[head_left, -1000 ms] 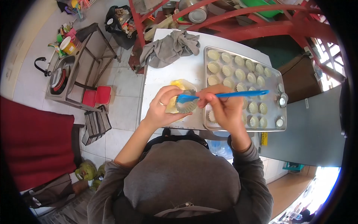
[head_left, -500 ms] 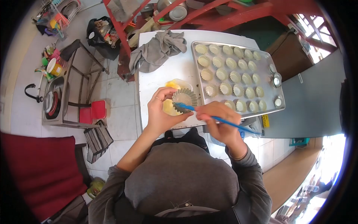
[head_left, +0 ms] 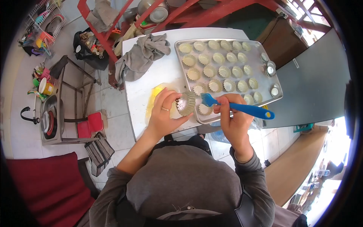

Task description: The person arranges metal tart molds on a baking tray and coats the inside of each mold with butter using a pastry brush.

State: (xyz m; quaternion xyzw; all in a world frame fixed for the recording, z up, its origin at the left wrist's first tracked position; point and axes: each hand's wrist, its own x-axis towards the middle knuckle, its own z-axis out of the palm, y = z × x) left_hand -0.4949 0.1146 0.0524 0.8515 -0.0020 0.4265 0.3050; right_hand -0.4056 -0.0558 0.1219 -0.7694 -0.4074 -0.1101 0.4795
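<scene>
My left hand (head_left: 163, 114) grips a fluted metal tart mould (head_left: 186, 103) by its rim, with the mould tilted on its side. Held in my right hand (head_left: 235, 119) is a blue brush (head_left: 251, 110), its bristles just to the right of the mould and apart from it. Behind my left hand, a yellow smeared plastic wrapper (head_left: 153, 99) lies on the white table (head_left: 132, 99). Rows of similar moulds sit on a metal tray (head_left: 261, 90) beyond my right hand.
A grey cloth (head_left: 141, 56) lies crumpled at the table's far left. Further left are a sink (head_left: 56, 125), a black rubbish bag (head_left: 87, 56) and a red stool (head_left: 95, 122). Red slanted bars (head_left: 211, 17) stand behind the table.
The brush has come out of the mould and moved right, its handle swinging upward. My left hand has turned the mould more onto its side. The view has shifted, moving the table and tray leftward.
</scene>
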